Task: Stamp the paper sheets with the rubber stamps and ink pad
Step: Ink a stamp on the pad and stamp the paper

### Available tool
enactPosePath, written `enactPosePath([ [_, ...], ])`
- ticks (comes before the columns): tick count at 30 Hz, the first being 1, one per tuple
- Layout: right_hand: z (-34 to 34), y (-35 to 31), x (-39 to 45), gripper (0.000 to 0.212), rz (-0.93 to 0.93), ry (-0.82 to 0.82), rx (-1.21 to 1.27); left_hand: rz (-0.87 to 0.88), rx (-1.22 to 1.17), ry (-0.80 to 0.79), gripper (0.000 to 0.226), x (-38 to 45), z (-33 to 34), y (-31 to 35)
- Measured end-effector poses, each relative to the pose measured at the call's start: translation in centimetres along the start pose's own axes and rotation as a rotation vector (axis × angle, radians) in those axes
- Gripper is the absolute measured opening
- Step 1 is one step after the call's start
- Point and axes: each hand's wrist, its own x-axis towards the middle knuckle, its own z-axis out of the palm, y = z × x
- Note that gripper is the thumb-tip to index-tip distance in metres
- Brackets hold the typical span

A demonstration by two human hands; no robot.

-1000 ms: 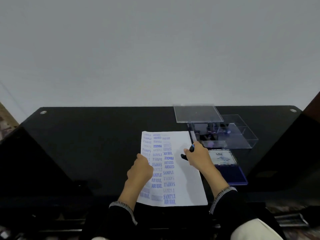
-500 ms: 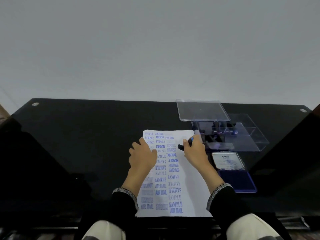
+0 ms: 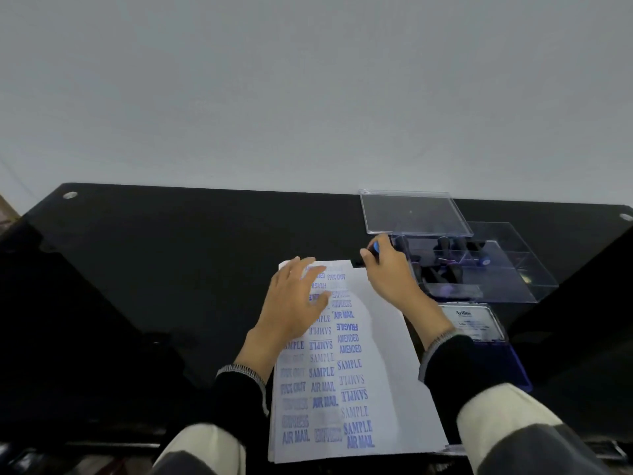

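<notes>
A white paper sheet [image 3: 380,341] covered in blue stamp prints lies on the black table [image 3: 171,269]. My left hand [image 3: 294,299] rests flat on its upper left part, fingers spread. My right hand [image 3: 390,272] grips a black rubber stamp with a blue top [image 3: 371,252] at the sheet's top right corner, beside the clear stamp box [image 3: 507,279]. More stamps [image 3: 452,255] stand inside that box. The open blue ink pad [image 3: 496,358] lies to the right of the sheet, partly behind my right sleeve.
The box's clear lid [image 3: 411,214] lies at the table's far edge, just behind the box. A pale wall rises behind the table. The sheet's near edge reaches the table's front edge, on top of more sheets.
My right hand has carried the stamp up and right, from the sheet's upper middle to its top right corner beside the box. My left hand slid up the sheet and flattened.
</notes>
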Motion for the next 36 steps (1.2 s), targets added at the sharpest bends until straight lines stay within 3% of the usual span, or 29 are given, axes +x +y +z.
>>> enactPosePath([
  [2, -0.1, -0.1, 1.2, 0.014, -0.031, -0.083, -0.073, 0.055, -0.033, -0.056, 0.054, 0.5, 0.7, 0.0],
  [7, 0.1, -0.1, 2.7, 0.014, -0.073, -0.194, -0.256, 0.002, -0.12, -0.102, 0.055, 1.6, 2.0, 0.6],
  [18, 0.9, 0.7, 3.0, 0.024, -0.109, -0.157, -0.468, 0.037, -0.09, -0.002, 0.056, 2.6, 3.1, 0.3],
  [36, 1.7, 0.6, 3.4, 0.028, -0.116, -0.108, -0.521, 0.06, -0.025, 0.019, 0.056, 2.6, 3.7, 0.1],
])
